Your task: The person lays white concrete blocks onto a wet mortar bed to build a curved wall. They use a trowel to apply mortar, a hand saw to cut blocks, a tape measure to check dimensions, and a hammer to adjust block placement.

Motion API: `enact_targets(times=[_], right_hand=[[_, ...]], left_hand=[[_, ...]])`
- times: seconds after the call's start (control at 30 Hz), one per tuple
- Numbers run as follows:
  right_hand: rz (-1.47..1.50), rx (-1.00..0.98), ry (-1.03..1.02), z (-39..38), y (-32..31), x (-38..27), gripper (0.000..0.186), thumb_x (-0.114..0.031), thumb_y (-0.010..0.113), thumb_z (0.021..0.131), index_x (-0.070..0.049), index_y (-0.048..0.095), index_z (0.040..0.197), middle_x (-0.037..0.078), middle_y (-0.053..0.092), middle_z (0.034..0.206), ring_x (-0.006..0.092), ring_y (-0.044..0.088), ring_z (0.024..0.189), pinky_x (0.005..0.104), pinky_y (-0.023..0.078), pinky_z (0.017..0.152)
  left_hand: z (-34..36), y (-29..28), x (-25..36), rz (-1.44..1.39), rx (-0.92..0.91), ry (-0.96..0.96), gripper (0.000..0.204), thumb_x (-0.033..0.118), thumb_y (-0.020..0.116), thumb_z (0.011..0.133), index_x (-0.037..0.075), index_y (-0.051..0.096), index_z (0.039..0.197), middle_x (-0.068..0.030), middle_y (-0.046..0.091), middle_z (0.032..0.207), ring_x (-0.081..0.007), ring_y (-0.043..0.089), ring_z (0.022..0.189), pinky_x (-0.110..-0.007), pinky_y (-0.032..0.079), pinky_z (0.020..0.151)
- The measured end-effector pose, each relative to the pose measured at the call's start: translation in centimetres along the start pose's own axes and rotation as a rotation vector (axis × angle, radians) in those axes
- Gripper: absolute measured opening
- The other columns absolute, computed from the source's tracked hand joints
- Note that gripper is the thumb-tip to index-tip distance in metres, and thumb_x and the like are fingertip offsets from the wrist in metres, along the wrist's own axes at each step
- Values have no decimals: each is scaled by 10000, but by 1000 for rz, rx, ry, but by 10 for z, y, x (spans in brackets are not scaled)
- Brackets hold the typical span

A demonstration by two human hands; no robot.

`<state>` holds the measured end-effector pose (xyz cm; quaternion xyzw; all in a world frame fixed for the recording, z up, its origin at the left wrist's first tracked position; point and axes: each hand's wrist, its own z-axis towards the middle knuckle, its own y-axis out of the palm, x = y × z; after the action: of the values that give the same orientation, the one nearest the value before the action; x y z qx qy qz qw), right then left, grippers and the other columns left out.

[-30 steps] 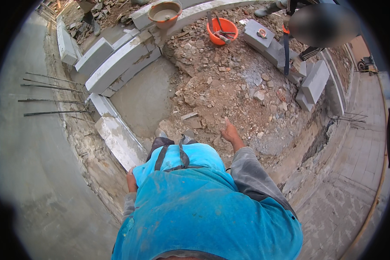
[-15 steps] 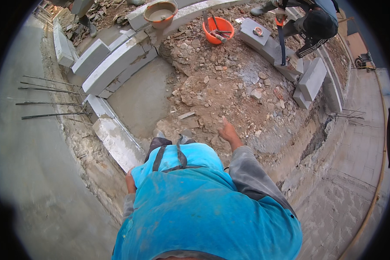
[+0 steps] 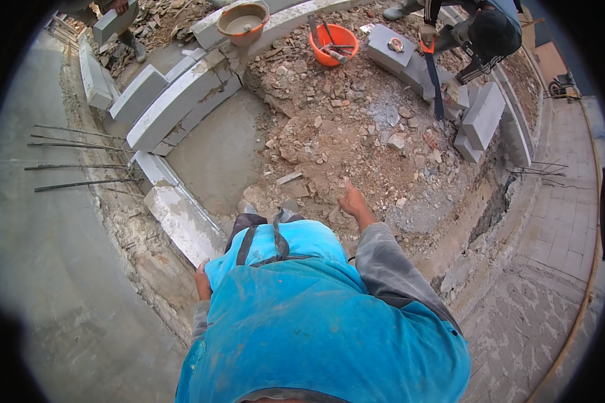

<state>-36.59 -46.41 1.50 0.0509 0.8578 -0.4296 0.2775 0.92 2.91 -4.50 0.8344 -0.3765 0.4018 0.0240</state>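
My right hand (image 3: 353, 201) hangs over the rubble (image 3: 329, 144) beside my blue shirt, empty, with its index finger stretched out. My left hand (image 3: 203, 279) is at the left edge of my shirt, its fingers mostly hidden, near a white block (image 3: 181, 218) streaked with mortar. Beyond that block lies a patch of smooth wet concrete (image 3: 218, 148), bordered by a curved row of pale blocks (image 3: 165, 107). My boots show just past my waist, at the edge of the concrete.
An orange bucket of tools (image 3: 333, 57) and a mortar bucket (image 3: 242, 27) stand ahead. A co-worker (image 3: 491, 33) bends at top right with a saw (image 3: 437, 94) over blocks (image 3: 480, 117). Another person holds a block (image 3: 114, 23) at top left. Rebar (image 3: 74, 168) sticks out leftward.
The person at top left has brought a block further into view. The co-worker at top right has shifted the saw slightly. My view has tilted a little; my hands stay in place.
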Motion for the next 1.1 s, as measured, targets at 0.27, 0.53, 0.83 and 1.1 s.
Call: enact_targets(times=[0.27, 0.53, 0.83, 1.1], right_hand=[[25, -2, -7, 2, -3, -3, 811, -181, 648, 823, 0, 252, 1507, 328, 549, 1285, 433, 554, 1195, 425, 439, 1031], [34, -32, 36, -4, -4, -6, 800, -200, 653, 817, -5, 279, 1497, 324, 574, 1236, 441, 570, 1149, 444, 451, 1000], [11, 7, 2, -3, 5, 5, 799, -200, 640, 818, -6, 272, 1500, 324, 582, 1222, 437, 572, 1150, 443, 452, 1001], [47, -13, 41, -6, 2, 0, 781, -197, 636, 824, -25, 283, 1499, 315, 627, 1132, 435, 611, 1080, 477, 483, 948]], left_hand=[[-8, 5, 16, -111, -15, -108, 412, 51, 573, 886, -42, 591, 1287, -182, 661, 1175, -216, 644, 1009, -319, 512, 889], [-9, 4, 9, 19, -20, 22, 382, 80, 579, 900, -39, 611, 1262, -142, 678, 1146, -201, 645, 995, -316, 505, 894], [-8, 7, 4, -52, -82, -4, 374, 119, 592, 909, -46, 619, 1243, -141, 682, 1134, -196, 643, 992, -317, 508, 876], [-7, 8, 3, -89, -91, -4, 385, 109, 578, 918, -55, 597, 1266, -140, 680, 1114, -186, 639, 963, -315, 513, 858]])
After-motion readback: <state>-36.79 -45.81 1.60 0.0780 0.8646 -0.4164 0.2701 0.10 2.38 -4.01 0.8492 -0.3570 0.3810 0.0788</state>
